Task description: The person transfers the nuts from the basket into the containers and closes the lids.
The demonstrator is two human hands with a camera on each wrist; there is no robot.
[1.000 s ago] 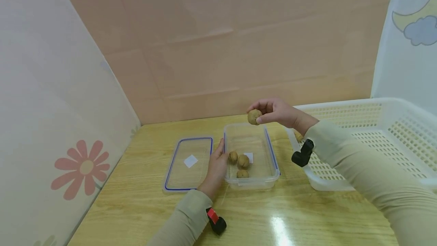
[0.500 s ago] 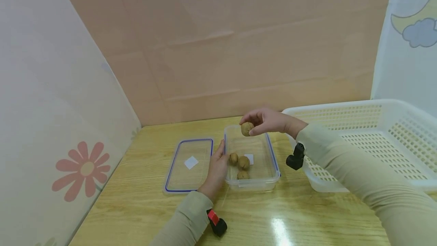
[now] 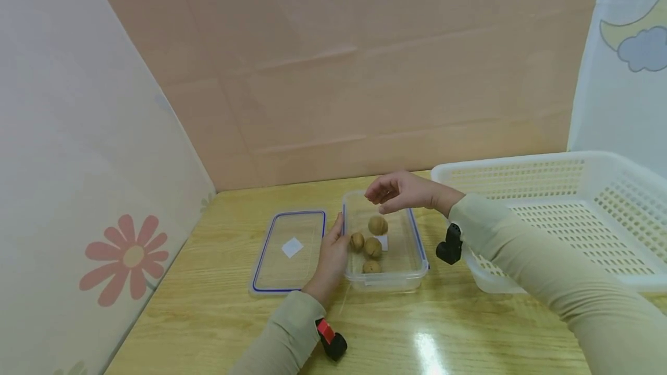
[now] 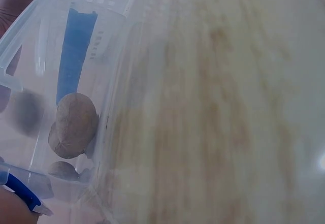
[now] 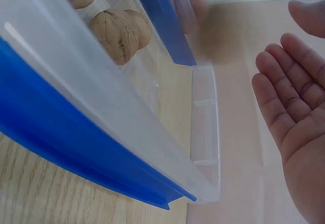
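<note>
Inside the clear rectangular plastic container with blue-sealed rim (image 3: 417, 235) lie four brown round walnuts (image 3: 377, 225) — the right hand (image 3: 401, 192) hovers just above, fingers apart, holding nothing. Against the container's left wall rests the left hand (image 3: 331, 258), fingers straight — beside the clear blue-edged lid (image 3: 288, 249).

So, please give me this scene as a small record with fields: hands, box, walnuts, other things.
left hand: rests against the left wall of the clear box, fingers straight
right hand: open above the box, holds nothing
clear box: lid off, on the wooden table
walnuts: four inside the box
lid: lies flat, left of the box
white basket: right of the box
</note>
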